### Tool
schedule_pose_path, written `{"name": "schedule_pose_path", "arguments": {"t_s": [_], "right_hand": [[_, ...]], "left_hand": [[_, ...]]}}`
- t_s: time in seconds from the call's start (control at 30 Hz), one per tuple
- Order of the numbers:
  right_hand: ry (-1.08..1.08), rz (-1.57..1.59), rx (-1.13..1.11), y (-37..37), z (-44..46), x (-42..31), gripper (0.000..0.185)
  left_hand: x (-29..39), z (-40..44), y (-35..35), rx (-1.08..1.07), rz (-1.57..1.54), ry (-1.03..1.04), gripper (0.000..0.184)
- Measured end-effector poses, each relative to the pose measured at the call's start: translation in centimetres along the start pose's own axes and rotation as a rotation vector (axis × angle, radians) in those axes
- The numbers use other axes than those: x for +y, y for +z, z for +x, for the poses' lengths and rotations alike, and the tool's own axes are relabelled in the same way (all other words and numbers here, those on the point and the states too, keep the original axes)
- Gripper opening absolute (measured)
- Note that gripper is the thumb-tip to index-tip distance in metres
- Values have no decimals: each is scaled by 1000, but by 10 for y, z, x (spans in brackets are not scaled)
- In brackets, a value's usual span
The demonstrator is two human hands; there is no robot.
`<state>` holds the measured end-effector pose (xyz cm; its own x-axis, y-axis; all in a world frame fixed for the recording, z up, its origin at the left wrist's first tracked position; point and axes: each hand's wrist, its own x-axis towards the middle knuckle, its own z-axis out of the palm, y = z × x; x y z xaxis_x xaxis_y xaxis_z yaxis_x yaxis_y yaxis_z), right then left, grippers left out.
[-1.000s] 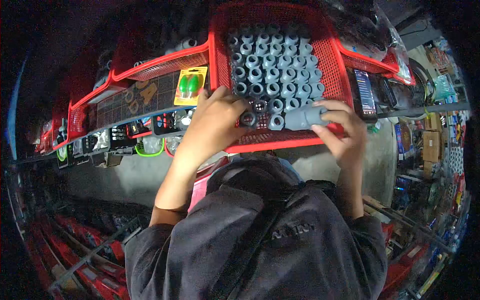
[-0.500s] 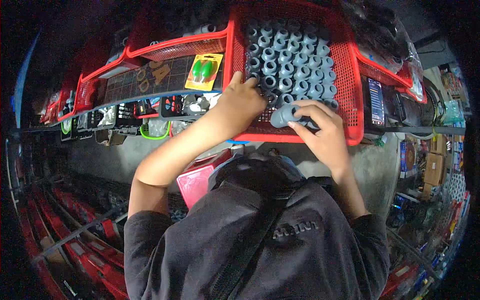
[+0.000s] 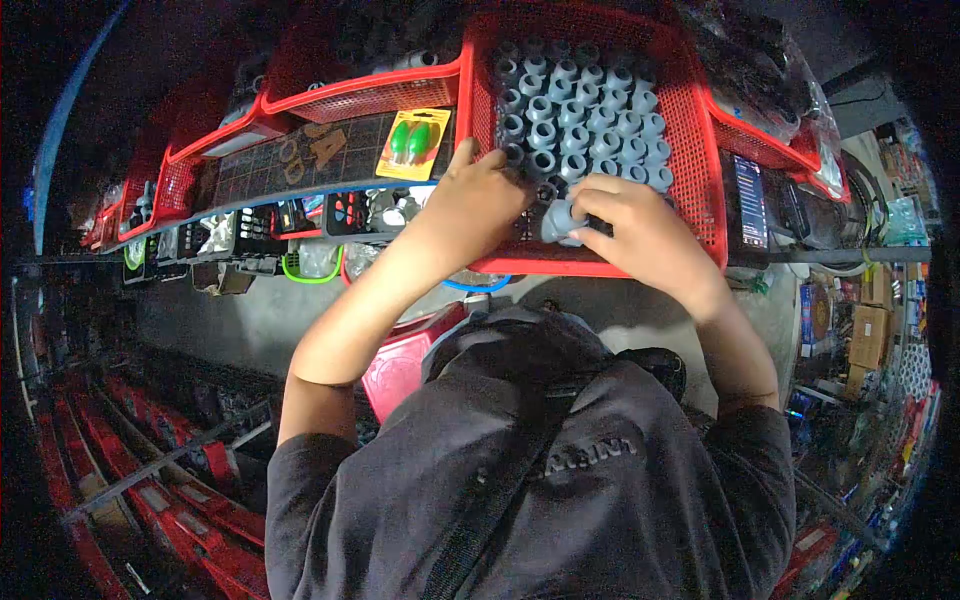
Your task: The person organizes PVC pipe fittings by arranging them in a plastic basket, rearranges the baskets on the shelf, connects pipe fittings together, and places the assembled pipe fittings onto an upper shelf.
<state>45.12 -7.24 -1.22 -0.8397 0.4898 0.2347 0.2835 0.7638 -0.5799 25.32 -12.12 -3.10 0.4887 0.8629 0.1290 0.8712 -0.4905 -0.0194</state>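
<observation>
A red mesh basket (image 3: 600, 268) holds several rows of grey pipe fittings (image 3: 573, 139), mostly with their round openings up. My right hand (image 3: 640, 225) grips a grey fitting (image 3: 558, 222) between thumb and fingers, low over the basket's near side. At the near left corner, my left hand (image 3: 478, 205) reaches over the rim. Its fingertips are partly hidden among the fittings, so what they touch does not show.
Left of the basket lies a yellow card with two green bulbs (image 3: 412, 144) on a dark surface. A phone (image 3: 749, 201) lies to the right. Other red baskets (image 3: 370, 88) adjoin on the left. Below stands a pink box (image 3: 398, 372).
Since a second ago, the basket and its contents have shifted in view. My right hand has moved left, and the grey fitting in it has turned. My left hand stays at the near left corner.
</observation>
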Motion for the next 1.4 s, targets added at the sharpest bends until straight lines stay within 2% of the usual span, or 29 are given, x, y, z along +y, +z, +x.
{"name": "schedule_pose_path", "arguments": {"t_s": [0.17, 0.27, 0.33, 0.47, 0.53, 0.57, 0.67, 0.7, 0.77, 0.93, 1.0, 1.03, 1.1, 1.17, 1.23, 1.27, 1.3, 1.37, 1.4], "right_hand": [[36, -28, -118, 4, 2, -2, 16], [9, -130, -174, 12, 9, 0, 16], [-128, -340, -227, 14, 14, 1, 18], [-179, -416, -236, 21, 22, 4, 15], [-85, -428, -409, 22, 26, 4, 11], [-122, -412, -323, 25, 25, 6, 6], [-84, -509, -381, 30, 31, 7, 4], [-95, -491, -326, 30, 34, 8, 5], [-55, -498, -393, 26, 39, 6, 8], [12, -457, -469, 17, 35, 8, 15], [50, -300, -363, -7, 22, -1, 19], [62, -261, -291, -18, 13, -3, 19], [142, -250, -142, -36, -9, -6, 20], [130, -138, 206, -43, -41, -5, 26], [251, -260, 253, -47, -72, -8, 40], [244, -226, 225, -43, -88, -1, 48], [357, -178, 130, -43, -94, -10, 51], [247, -366, -51, -37, -95, -11, 53], [281, -331, -38, -29, -97, -12, 44]], "left_hand": [[-2, 0, 7, 56, -29, 27, 9], [-2, 1, 7, 7, -37, 20, 9], [-2, 0, 5, -2, -40, 16, 9], [-2, 1, 6, -32, -70, -8, 9], [-2, 0, 8, 17, -116, -7, 9], [-4, 0, 9, 39, -92, 15, 8], [-5, 0, 6, 19, -113, 38, 6], [-4, 1, 6, 3, -76, 32, 5], [-1, 3, 4, -38, 0, 15, 5], [-2, 2, -2, -45, -59, 18, 9], [-1, -1, -8, 101, -239, -49, 26], [-2, -5, -13, 109, -289, -76, 38], [3, -12, -32, 170, -402, -169, 36], [4, -26, -39, 272, -417, -197, 41], [4, -44, -40, 334, -545, -208, 46], [4, -53, -36, 344, -557, -215, 48], [4, -61, -30, 348, -573, -221, 50], [9, -69, -14, 315, -601, -232, 52], [14, -72, -3, 350, -621, -302, 53]]}}
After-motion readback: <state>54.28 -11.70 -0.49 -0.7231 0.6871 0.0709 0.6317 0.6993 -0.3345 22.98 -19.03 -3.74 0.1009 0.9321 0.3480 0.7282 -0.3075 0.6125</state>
